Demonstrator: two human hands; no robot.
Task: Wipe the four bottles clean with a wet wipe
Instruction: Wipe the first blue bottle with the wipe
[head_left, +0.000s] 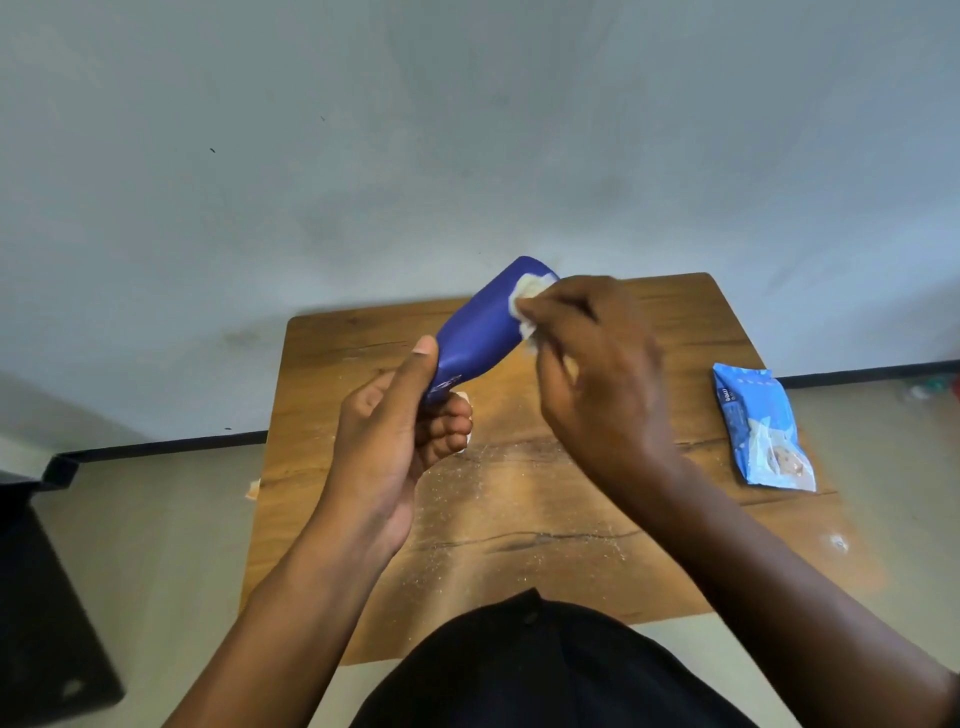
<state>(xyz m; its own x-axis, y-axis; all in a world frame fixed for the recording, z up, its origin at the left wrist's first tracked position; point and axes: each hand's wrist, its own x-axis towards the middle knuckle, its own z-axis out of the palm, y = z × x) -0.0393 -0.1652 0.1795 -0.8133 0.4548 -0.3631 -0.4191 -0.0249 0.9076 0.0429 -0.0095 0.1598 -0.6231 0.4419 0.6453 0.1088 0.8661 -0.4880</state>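
My left hand (400, 431) grips the lower end of a dark blue bottle (480, 327), which tilts up and away to the right above the wooden table (545, 519). My right hand (592, 364) pinches a white wet wipe (524, 304) and presses it against the bottle's upper end. Part of the wipe is hidden under my fingers. No other bottle is in view.
A light blue pack of wet wipes (761, 428) lies near the table's right edge. Fine white specks dust the table top. A grey wall stands right behind the table. A dark object (47, 597) sits on the floor at the left.
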